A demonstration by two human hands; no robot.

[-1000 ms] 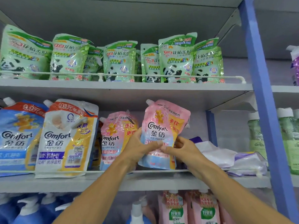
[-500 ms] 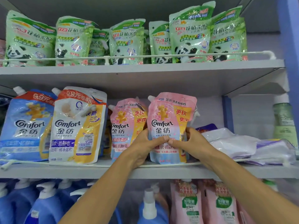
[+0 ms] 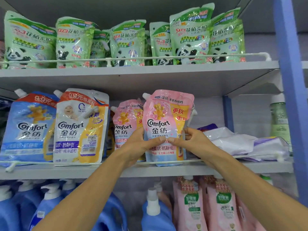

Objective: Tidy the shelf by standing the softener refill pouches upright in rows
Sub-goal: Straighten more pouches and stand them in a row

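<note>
Shelf (image 3: 258,166) front edge: left hand (image 3: 138,146) and right hand (image 3: 195,140) pinch the upright pink pouch (image 3: 166,117); flat pouches (image 3: 233,141) lie just right.

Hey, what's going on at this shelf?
A person is tidying softener pouches. The left grip and right grip hold a pink pouch upright by its sides, base down at the front of the middle shelf, beside a second pink pouch. To the right, white pouches lie flat.
</note>
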